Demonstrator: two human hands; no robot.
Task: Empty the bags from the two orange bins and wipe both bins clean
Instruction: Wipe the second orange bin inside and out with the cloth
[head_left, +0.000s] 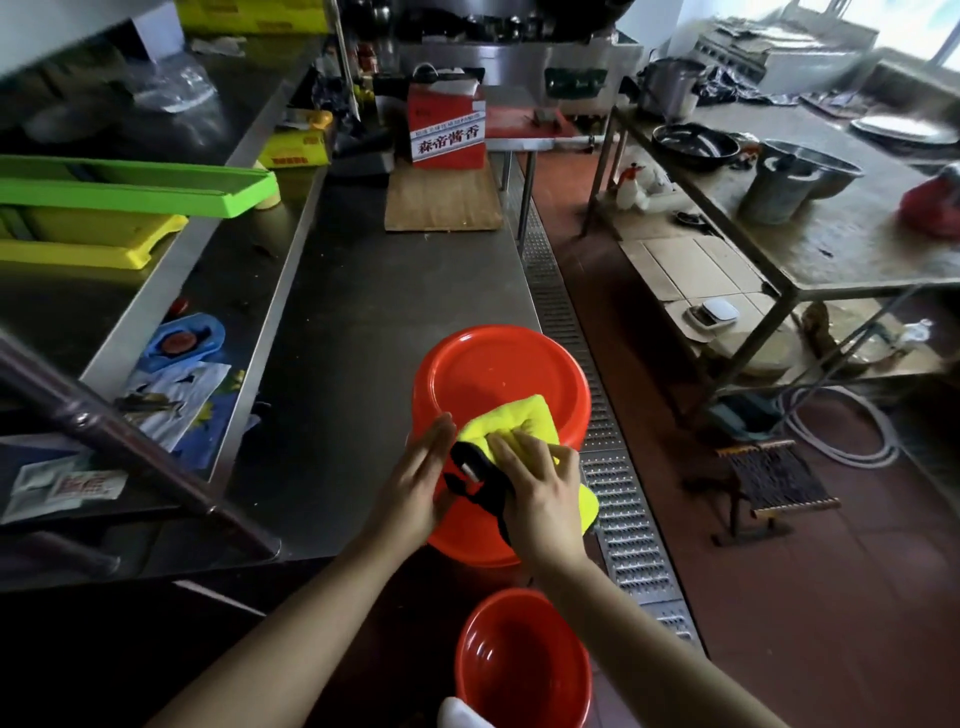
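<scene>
Orange bins are both in view; the upturned bin (498, 374) sits bottom-up at the near corner of the steel counter (363, 322), most likely so that its base and outer wall can be reached with a cloth; the second bin (522, 665) stands upright on the floor just below and nearer the person than the upturned one, mouth open and with no bag showing inside it. The right hand (540, 499) lies flat on a yellow cloth (514, 421) with fingers nearly straight and slightly spread, pressing it onto the base of the upturned bin; a black strap or edging (478, 478) of the cloth trails beside the wrist. The left hand (415, 483) rests against the left side of the same bin with straight fingers held together, seemingly bracing it so the wiping does not push it off the counter. Beyond the upturned bin, further along the counter, a wooden board (441, 202) carries a red box (447, 130); to the bin's right a metal drain grate (613, 493) runs along the floor. Judging by this, the bags look already removed and wiping is under way; the upright bin appears still to be done, though that cannot be told for sure.
</scene>
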